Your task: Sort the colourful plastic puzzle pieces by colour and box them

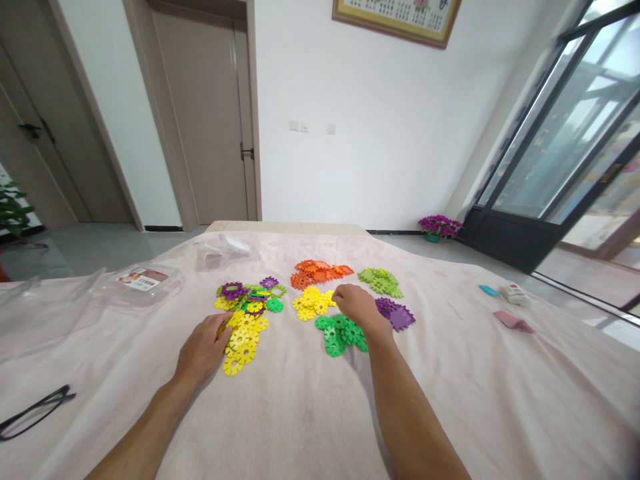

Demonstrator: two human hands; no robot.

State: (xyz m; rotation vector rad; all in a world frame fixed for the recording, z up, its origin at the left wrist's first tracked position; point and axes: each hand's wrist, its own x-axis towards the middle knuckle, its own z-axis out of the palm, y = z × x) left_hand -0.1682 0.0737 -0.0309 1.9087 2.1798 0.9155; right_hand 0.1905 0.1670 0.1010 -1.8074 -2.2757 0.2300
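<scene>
My left hand [203, 347] rests at the left side of a spread of yellow notched discs [244, 343]. Its fingers are bent and its thumb stands apart, touching the discs' edge. Just behind lies a mixed pile of purple, green and yellow discs [233, 291]. My right hand [357, 307] reaches over the middle of the cloth, fingertips pinched at a yellow disc [330, 298] on the right edge of a smaller yellow heap [311, 303]. Around this hand are heaps of green discs [336, 337], purple pieces [401, 317], orange pieces [320, 271] and light-green pieces [380, 281].
A pale cloth [300, 413] covers the table. Clear plastic boxes [145, 283] stand at left, with black-framed glasses [35, 412] nearer me. On the right lie a pink piece [513, 321], a blue item [489, 291] and a small white object [514, 295].
</scene>
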